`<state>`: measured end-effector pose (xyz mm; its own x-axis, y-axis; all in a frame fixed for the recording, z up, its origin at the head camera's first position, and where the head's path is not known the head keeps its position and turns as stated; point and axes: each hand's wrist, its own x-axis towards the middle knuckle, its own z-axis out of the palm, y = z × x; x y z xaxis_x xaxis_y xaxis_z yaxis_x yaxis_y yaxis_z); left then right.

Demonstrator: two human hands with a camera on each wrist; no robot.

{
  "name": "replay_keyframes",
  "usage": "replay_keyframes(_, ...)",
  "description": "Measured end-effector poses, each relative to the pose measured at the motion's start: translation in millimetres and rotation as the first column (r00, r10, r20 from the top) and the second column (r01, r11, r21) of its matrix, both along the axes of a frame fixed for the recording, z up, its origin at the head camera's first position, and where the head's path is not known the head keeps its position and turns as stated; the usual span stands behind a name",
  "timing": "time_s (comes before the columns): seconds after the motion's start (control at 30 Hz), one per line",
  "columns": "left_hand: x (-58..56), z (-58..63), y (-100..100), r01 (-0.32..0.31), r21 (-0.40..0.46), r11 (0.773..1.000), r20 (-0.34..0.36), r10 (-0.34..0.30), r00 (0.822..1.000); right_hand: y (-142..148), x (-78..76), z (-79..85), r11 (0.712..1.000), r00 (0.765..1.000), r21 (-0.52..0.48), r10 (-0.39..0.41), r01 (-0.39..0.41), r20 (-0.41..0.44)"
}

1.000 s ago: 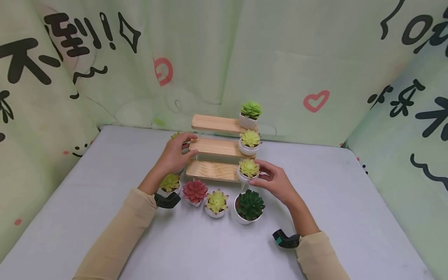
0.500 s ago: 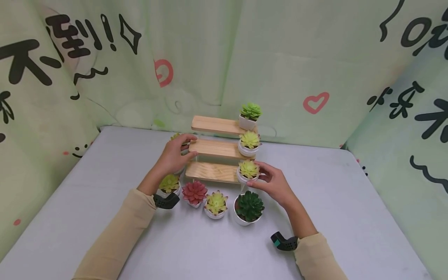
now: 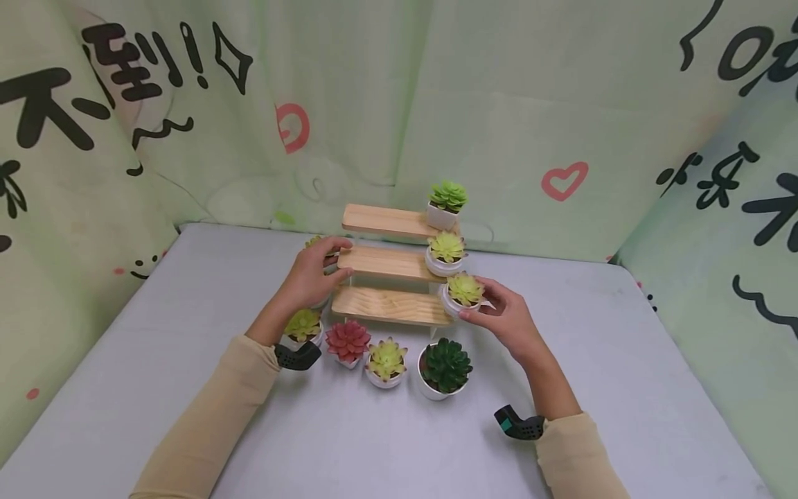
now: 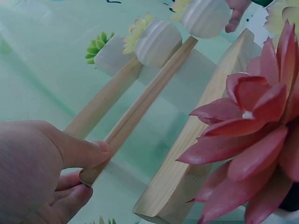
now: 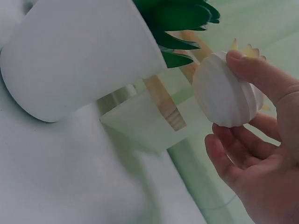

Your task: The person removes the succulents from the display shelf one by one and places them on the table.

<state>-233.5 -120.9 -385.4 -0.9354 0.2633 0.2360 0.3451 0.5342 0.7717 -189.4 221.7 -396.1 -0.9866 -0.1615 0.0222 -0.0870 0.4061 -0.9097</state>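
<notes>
My right hand (image 3: 508, 322) holds a yellow-green succulent in a ribbed white pot (image 3: 464, 291), thumb on one side and fingers on the other. In the right wrist view this pot (image 5: 226, 91) is clear of the wooden boards. It is just off the right end of the lowest shelf (image 3: 389, 306). At the stand's left side my left hand (image 3: 314, 277) pinches the end of the middle shelf (image 4: 140, 112) between thumb and fingers. Another yellow-green succulent (image 3: 446, 249) sits on that shelf's right end, and a bright green one (image 3: 445, 204) on the top shelf (image 3: 386, 220).
In front of the stand are a red succulent (image 3: 348, 341), a yellow-green one (image 3: 386, 362) and a larger dark green one (image 3: 445, 367). More yellow-green succulents (image 3: 303, 326) stand by my left forearm, partly hidden. A printed curtain (image 3: 486, 104) hangs behind the white table (image 3: 623, 360).
My right hand has moved the yellow-green succulent rightward and slightly back, from the lowest shelf's right end to just beyond it. My left hand stays on the middle shelf.
</notes>
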Motion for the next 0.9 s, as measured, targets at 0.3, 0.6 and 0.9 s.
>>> replay_keyframes(0.3,-0.2,1.4,0.3,0.003,-0.001,1.000,0.000,-0.003,1.000,12.5,-0.5,10.8,0.994,0.995,-0.040,-0.101,0.101,-0.017)
replay_keyframes(0.6,0.5,0.2,-0.5,-0.002,-0.006,1.000,0.005,0.002,1.000,15.2,-2.5,9.4,0.992,0.992,0.001,-0.129,0.129,0.000)
replay_keyframes(0.9,1.0,-1.0,1.7,0.002,0.011,1.000,-0.004,-0.002,1.000,22.1,-3.9,3.6,0.988,0.988,0.031,-0.152,0.152,-0.010)
